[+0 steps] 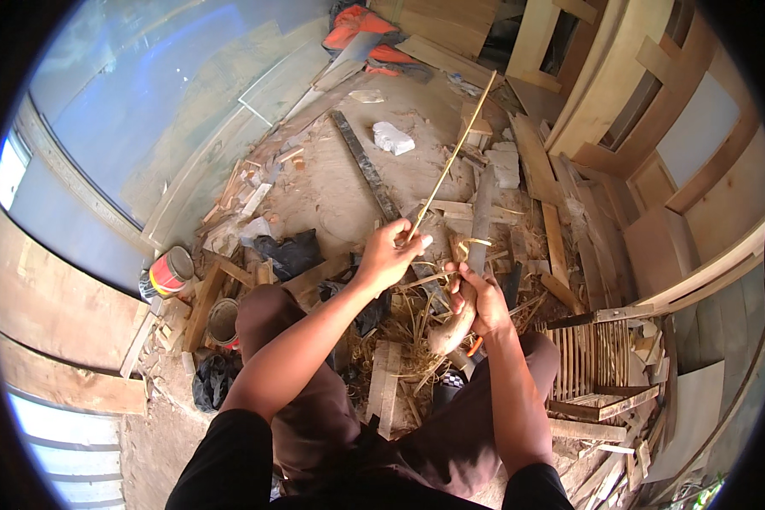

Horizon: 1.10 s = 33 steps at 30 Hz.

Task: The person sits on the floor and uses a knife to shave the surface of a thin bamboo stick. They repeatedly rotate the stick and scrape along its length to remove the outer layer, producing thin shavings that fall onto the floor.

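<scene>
My left hand (388,255) is closed in a pinch on a long, thin, pale strip (450,157), which looks like bamboo and slants up and away to the right. My right hand (482,299) has its fingers wrapped round a thick, rounded wooden pole (483,208). The pole's near end (452,333) shows below that hand, above my knees. By the right fingertips a curled shaving (474,242) lies across the pole. Something orange (475,346) peeks out beneath the right hand; its kind is hidden.
Shavings (412,340) litter the ground between my legs. To the left are a paint can (172,270), a bucket (223,323) and black plastic bags (289,253). Ahead lie a dark beam (365,166) and a white block (393,138). A slatted wooden frame (591,361) and panels (680,170) stand right.
</scene>
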Available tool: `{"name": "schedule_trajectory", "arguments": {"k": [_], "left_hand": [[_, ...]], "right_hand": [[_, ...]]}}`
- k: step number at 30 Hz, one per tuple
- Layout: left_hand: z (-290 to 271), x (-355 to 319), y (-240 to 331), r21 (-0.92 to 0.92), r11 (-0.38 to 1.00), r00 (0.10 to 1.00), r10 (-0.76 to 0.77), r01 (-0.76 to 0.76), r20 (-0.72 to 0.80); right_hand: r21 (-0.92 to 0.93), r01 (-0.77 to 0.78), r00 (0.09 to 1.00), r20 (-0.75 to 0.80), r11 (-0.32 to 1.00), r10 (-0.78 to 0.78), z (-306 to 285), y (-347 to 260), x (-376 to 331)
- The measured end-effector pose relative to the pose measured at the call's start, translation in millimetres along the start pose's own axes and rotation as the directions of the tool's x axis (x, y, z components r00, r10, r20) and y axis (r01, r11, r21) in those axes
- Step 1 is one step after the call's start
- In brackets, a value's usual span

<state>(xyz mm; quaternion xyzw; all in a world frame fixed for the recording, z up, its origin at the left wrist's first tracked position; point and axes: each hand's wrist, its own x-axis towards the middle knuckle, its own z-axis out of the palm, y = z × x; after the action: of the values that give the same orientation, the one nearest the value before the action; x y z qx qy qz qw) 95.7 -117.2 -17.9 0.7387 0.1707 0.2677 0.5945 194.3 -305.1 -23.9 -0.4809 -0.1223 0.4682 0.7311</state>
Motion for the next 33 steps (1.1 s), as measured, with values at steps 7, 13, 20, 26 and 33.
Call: {"name": "schedule_trajectory", "arguments": {"k": [7, 13, 20, 26, 33], "left_hand": [[13, -3, -9, -0.005, 0.992, 0.988, -0.124, 0.125, 0.096], [8, 2, -5, 0.072, 0.983, 0.979, -0.174, 0.167, 0.107], [-18, 20, -10, -0.054, 0.994, 0.995, -0.1, 0.098, -0.03], [-62, 38, -22, -0.079, 0.996, 0.932, 0.018, -0.05, -0.363], [-38, 22, 0, 0.362, 0.923, 0.99, -0.138, 0.129, -0.001]], "right_hand": [[-0.03, -0.072, 0.992, 0.106, 0.997, 0.075, 9, 12, 3], [-0.042, -0.06, 0.994, 0.091, 0.997, 0.064, 5, 11, 4], [-0.038, -0.035, 0.999, 0.017, 0.999, 0.035, -2, 4, 2], [-0.105, -0.008, 0.988, -0.152, 0.994, -0.008, -4, 6, 6], [-0.133, 0.118, 0.925, -0.345, 0.984, -0.158, -28, 12, 14]]}}
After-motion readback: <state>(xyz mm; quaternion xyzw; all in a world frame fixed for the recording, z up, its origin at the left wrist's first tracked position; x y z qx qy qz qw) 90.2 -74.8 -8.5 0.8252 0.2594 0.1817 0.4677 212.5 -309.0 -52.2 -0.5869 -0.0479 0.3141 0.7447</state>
